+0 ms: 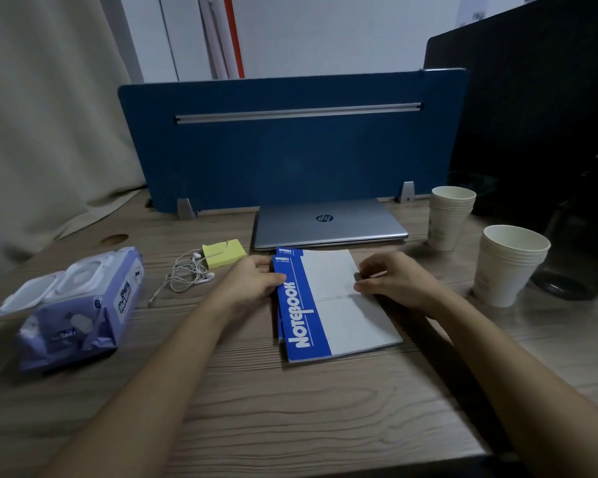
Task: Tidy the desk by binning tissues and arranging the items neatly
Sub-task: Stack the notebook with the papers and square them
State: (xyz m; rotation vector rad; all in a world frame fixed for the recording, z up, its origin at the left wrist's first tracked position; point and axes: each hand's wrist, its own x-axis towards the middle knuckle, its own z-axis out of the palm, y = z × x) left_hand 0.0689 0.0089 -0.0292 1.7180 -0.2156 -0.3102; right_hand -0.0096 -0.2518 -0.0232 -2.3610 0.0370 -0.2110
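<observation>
A small stack of blue-and-white notebooks (339,315) lies flat in the middle of the wooden desk (290,408). My left hand (252,281) grips the stack's left, blue spine edge near its far corner. My right hand (394,277) holds the right edge, fingers curled onto the white cover. A purple pack of wet wipes (80,312) with its lid flipped up lies at the left. White earphones (187,270) sit tangled beside a yellow sticky-note pad (223,253). No loose tissues are visible.
A shut silver laptop (328,222) lies behind the notebooks, against a blue divider panel (290,150). Two stacks of paper cups (449,215) (508,263) stand at the right, with a dark object (573,236) behind them. A round cable hole (114,240) is at the back left.
</observation>
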